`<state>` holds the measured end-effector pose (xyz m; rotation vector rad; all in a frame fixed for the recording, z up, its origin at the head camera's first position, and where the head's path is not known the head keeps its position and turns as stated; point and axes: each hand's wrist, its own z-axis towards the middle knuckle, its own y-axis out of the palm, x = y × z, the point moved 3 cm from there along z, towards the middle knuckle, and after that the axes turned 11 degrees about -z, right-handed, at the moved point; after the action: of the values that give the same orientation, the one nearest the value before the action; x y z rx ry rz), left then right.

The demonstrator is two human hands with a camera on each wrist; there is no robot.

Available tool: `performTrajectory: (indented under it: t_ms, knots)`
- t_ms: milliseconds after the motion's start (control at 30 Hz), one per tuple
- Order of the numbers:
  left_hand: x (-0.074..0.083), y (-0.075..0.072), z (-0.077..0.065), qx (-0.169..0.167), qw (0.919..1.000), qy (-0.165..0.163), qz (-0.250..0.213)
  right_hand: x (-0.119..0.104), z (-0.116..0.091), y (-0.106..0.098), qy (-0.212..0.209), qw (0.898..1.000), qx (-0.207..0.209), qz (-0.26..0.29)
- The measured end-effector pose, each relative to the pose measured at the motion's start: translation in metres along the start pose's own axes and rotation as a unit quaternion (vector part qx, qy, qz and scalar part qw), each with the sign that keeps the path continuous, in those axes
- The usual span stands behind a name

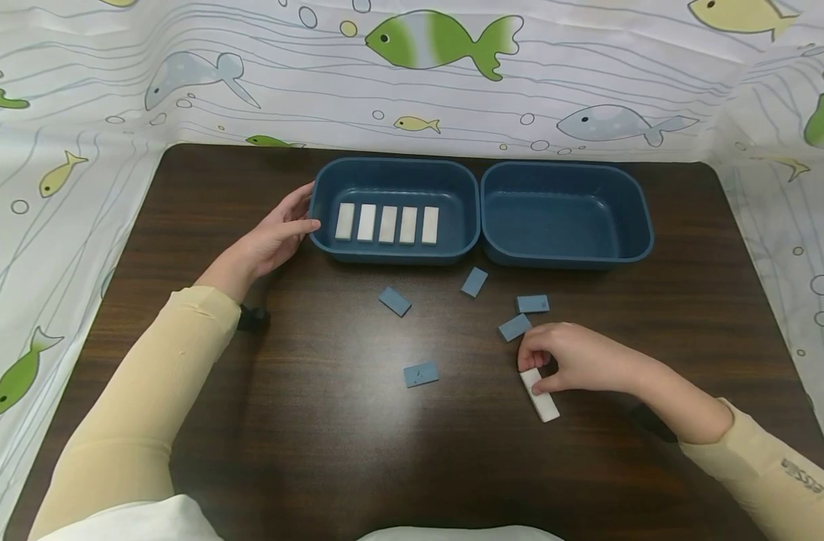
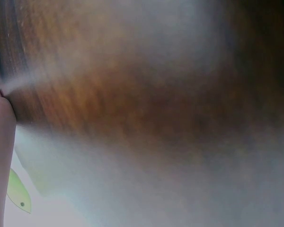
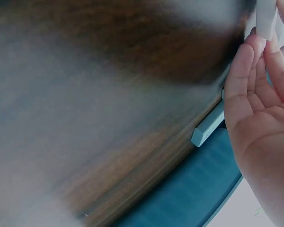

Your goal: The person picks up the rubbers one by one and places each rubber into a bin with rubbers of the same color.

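My right hand [image 1: 577, 357] pinches a white rectangular block [image 1: 546, 406] between thumb and fingers, low over the right part of the table. In the right wrist view the white block [image 3: 265, 19] shows at the fingertips. My left hand [image 1: 277, 237] rests at the left end of the left blue bin [image 1: 395, 258], its thumb at the rim and the other fingers along the outer wall. Inside that bin several white blocks [image 1: 388, 225] lie in a row. Just beyond my right hand are two blue-grey blocks [image 1: 516, 327], close together.
A second blue bin [image 1: 566, 263], with nothing in it, stands right beside the first. More blue-grey blocks lie on the dark wooden table [image 1: 304, 436]: one block [image 1: 475, 282] before the bins, another block [image 1: 421, 374] near the middle. A fish-printed sheet [image 1: 398, 90] surrounds the table's back and sides.
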<state>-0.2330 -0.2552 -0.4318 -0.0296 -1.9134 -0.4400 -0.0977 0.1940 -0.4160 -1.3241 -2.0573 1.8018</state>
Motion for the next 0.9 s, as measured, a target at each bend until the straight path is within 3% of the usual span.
performTrajectory:
  t_ms: [300,900]
  knots:
    - [-0.001,-0.001,0.001,-0.002,1.0,0.005,0.0,-0.002,0.001,-0.009,-0.018,1.0,-0.015,-0.019]
    - [0.0,-0.002,0.001,-0.002,1.0,0.001,0.002,-0.005,0.01,-0.045,-0.027,0.997,0.04,-0.053]
